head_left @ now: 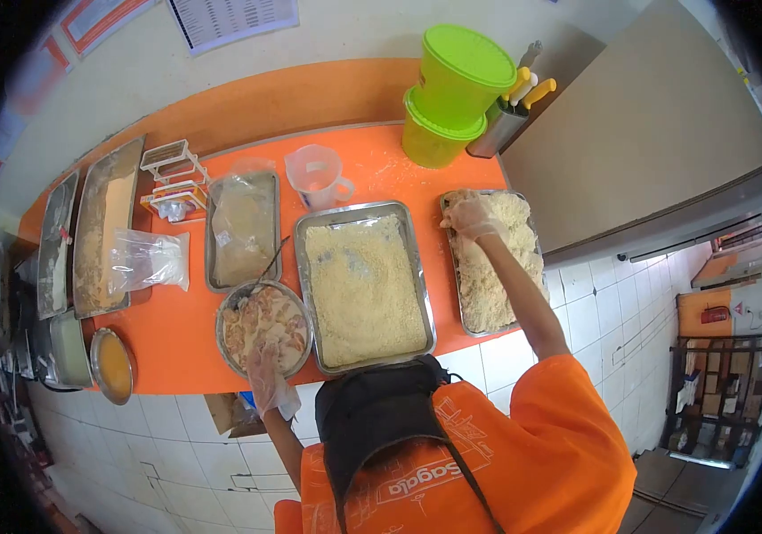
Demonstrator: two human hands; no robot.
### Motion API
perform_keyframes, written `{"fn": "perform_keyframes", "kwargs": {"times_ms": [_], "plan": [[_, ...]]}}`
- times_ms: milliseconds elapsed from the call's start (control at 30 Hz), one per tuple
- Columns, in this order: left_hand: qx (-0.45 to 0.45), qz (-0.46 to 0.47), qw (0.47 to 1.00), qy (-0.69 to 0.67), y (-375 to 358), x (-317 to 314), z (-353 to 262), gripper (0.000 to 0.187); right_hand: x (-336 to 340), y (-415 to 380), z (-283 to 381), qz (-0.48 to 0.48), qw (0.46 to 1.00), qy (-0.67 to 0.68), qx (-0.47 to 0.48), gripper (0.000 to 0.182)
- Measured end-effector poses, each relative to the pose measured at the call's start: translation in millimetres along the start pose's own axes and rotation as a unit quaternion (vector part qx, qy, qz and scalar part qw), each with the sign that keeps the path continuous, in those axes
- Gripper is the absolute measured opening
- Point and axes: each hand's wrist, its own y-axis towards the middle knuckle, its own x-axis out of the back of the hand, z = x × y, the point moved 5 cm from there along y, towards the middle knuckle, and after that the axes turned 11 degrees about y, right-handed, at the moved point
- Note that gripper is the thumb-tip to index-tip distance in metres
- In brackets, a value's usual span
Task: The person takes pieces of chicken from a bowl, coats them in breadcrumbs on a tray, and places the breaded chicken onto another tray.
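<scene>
Left hand: gloved in clear plastic, this hand (267, 363) reaches into the metal bowl (311, 338) at 8 o'clock from the middle tray (422, 285); its fingertips are among the wet raw meat pieces (281, 311), and I cannot tell whether they grip one.
Right hand: also gloved, this hand (472, 215) bends down at the upper left corner of the right tray (488, 330), at 3 o'clock; the fingers look bunched, what they hold unclear.
Good handling: keeping the left glove for wet meat and the right for crumbs should limit clumping; a light touch should spare the lumpy coating (501, 289).
Middle tray: pale crumbs (363, 298) lie spread, thinner towards 12.
Orange table: on the tabletop (187, 343), a plastic jug (312, 178) at 11, green tubs (466, 67) stacked at 1, a knife holder (495, 133) just beside them.
Table's left: a bag of white powder (160, 262) at 9, a bowl of yellow liquid (114, 367) at 8.
Room: white floor tiles (608, 303) around; a fire extinguisher (715, 314) far off at 3.
</scene>
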Motion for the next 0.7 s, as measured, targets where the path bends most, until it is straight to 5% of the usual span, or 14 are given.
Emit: {"fn": "perform_keyframes", "kwargs": {"times_ms": [100,200,300,400,600,700], "plan": [[-0.007,-0.006,1.0,-0.011,-1.6,-2.5,-3.3,0.046,-10.9,8.8,-18.2,0.07,0.992,-0.032,0.103,0.038],[-0.028,-0.001,1.0,0.001,0.9,-4.0,1.3,0.046,-14.3,2.7,-33.1,-0.007,0.995,-0.051,0.089,0.034],[-0.015,0.0,1.0,-0.005,-1.6,-2.6,-6.5,0.047,-23.5,7.1,-39.1,0.057,0.988,-0.126,0.066,0.03],[0.01,-0.007,1.0,-0.009,0.0,0.7,-4.7,0.048,-5.5,-6.6,-33.2,-0.06,0.989,-0.039,0.131,0.027],[0.025,-0.039,0.999,0.013,7.5,-1.9,15.7,0.047,-23.0,-13.2,-28.9,-0.073,0.988,0.0,0.139,0.031],[-0.003,-0.012,1.0,0.01,6.7,-0.5,11.3,0.046,-27.9,-20.0,-13.0,-0.096,0.987,-0.088,0.098,0.033]]}}
